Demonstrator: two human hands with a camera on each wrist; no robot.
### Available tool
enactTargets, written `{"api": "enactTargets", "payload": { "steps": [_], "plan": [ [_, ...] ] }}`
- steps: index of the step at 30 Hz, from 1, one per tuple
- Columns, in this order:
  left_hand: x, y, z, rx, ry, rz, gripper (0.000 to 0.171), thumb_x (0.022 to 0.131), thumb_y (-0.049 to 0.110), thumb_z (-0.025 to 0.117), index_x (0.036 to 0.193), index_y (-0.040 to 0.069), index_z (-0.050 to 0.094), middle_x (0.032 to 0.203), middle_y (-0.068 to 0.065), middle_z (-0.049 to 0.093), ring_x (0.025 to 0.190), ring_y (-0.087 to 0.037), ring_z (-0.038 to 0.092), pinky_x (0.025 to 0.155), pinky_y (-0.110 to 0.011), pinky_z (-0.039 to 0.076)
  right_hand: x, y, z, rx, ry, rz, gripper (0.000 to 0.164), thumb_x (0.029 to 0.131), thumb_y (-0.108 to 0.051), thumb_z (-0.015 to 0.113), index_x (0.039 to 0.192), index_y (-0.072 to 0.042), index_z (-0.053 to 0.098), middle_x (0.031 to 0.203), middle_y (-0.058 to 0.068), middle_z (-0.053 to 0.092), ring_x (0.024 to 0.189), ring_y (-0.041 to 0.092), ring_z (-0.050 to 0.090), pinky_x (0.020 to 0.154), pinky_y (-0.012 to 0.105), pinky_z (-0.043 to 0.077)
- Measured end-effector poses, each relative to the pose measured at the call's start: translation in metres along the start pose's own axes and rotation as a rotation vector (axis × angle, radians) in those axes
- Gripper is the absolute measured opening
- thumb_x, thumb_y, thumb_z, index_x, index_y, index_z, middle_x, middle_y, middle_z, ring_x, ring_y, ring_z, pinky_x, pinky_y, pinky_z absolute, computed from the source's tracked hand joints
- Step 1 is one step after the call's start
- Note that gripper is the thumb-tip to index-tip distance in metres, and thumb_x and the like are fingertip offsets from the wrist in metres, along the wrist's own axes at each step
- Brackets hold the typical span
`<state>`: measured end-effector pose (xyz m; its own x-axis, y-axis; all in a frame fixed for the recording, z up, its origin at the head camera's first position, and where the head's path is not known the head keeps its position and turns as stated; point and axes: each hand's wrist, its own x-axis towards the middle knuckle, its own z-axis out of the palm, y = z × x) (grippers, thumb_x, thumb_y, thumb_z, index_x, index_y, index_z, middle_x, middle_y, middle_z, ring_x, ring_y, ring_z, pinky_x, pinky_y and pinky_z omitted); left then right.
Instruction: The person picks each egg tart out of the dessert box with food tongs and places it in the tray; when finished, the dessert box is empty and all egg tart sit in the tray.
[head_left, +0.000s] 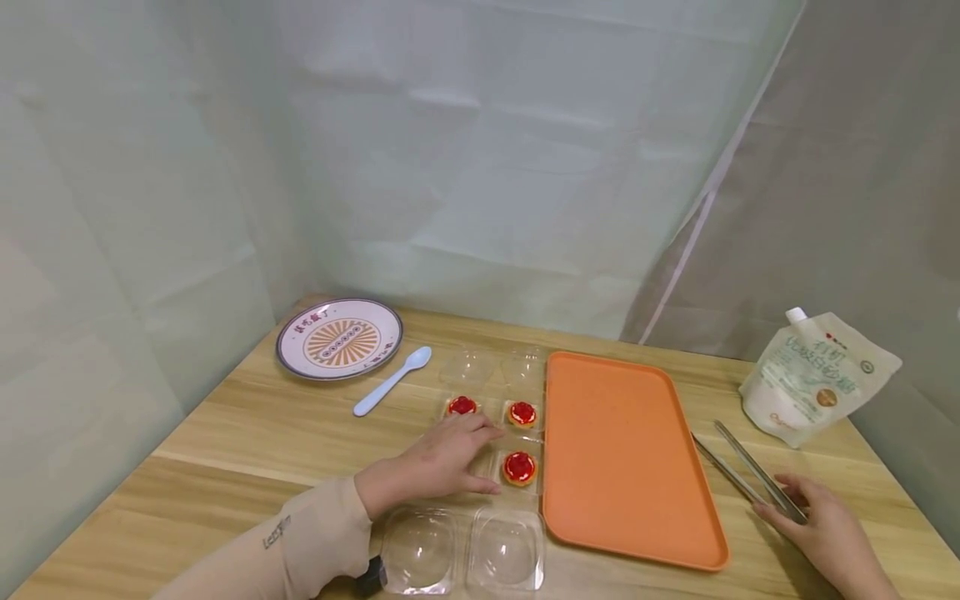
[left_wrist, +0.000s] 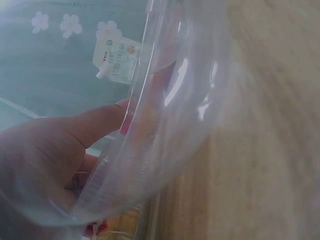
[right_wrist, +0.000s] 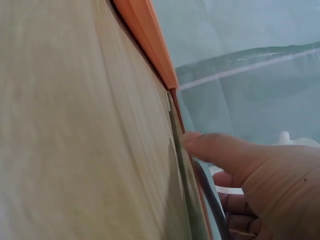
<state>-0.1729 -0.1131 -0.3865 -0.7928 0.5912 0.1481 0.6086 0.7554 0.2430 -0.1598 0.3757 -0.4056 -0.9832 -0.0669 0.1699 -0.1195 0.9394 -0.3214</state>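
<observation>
The tray (head_left: pixel 626 458) is plain orange. At its 9 to 10 o'clock, the tarts (head_left: pixel 519 468) show glossy red tops and golden-brown crusts, in colourless see-through containers (head_left: pixel 420 550). At 10 o'clock, the plate (head_left: pixel 341 342) is white with a dark blue rim, dark lettering and an orange sunburst; the spoon (head_left: pixel 392 383) is pale blue. At 3 o'clock, the tongs (head_left: pixel 759 471) are silvery; at 2, the white pouch (head_left: pixel 813 375) bears green lettering. The surface (head_left: pixel 225 475) has tan wood grain.
</observation>
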Motion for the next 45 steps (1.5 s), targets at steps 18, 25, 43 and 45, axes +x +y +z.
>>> {"api": "enactTargets", "payload": {
  "steps": [18, 25, 43, 45],
  "plan": [
    [-0.001, 0.002, 0.0, -0.021, -0.013, -0.018, 0.075, 0.076, 0.053, 0.073, 0.134, 0.009, 0.055, 0.126, -0.004, 0.058, 0.116, -0.018, 0.054, 0.105, -0.039, 0.044, 0.0, 0.009, -0.004, -0.147, -0.126, 0.035, 0.059, 0.084, -0.039, 0.071, 0.111, 0.013, 0.06, 0.095, 0.028, 0.065, 0.082, 0.034, 0.062, 0.07, 0.054, 0.05],
    [0.0, 0.001, -0.001, -0.038, 0.005, 0.0, 0.074, 0.075, 0.05, 0.076, 0.133, 0.009, 0.054, 0.128, -0.003, 0.057, 0.118, -0.018, 0.053, 0.107, -0.039, 0.043, 0.0, 0.007, -0.008, -0.143, -0.132, 0.058, 0.057, 0.083, -0.036, 0.072, 0.111, 0.012, 0.059, 0.089, 0.023, 0.065, 0.078, 0.03, 0.062, 0.065, 0.051, 0.051],
    [0.001, 0.001, 0.002, -0.06, 0.023, -0.014, 0.066, 0.074, 0.049, 0.077, 0.126, 0.014, 0.056, 0.126, 0.0, 0.059, 0.119, -0.017, 0.053, 0.108, -0.038, 0.042, 0.0, -0.008, -0.026, -0.215, -0.089, 0.059, 0.056, 0.088, -0.039, 0.067, 0.116, 0.008, 0.059, 0.097, 0.033, 0.06, 0.077, 0.036, 0.062, 0.059, 0.05, 0.05],
    [0.001, 0.001, 0.002, -0.056, 0.024, -0.016, 0.066, 0.073, 0.049, 0.077, 0.125, 0.014, 0.057, 0.125, 0.0, 0.059, 0.119, -0.017, 0.053, 0.107, -0.038, 0.042, 0.0, -0.011, -0.029, -0.22, -0.078, 0.054, 0.056, 0.087, -0.038, 0.068, 0.115, 0.009, 0.06, 0.096, 0.032, 0.06, 0.077, 0.036, 0.062, 0.058, 0.049, 0.05]
  ]
}}
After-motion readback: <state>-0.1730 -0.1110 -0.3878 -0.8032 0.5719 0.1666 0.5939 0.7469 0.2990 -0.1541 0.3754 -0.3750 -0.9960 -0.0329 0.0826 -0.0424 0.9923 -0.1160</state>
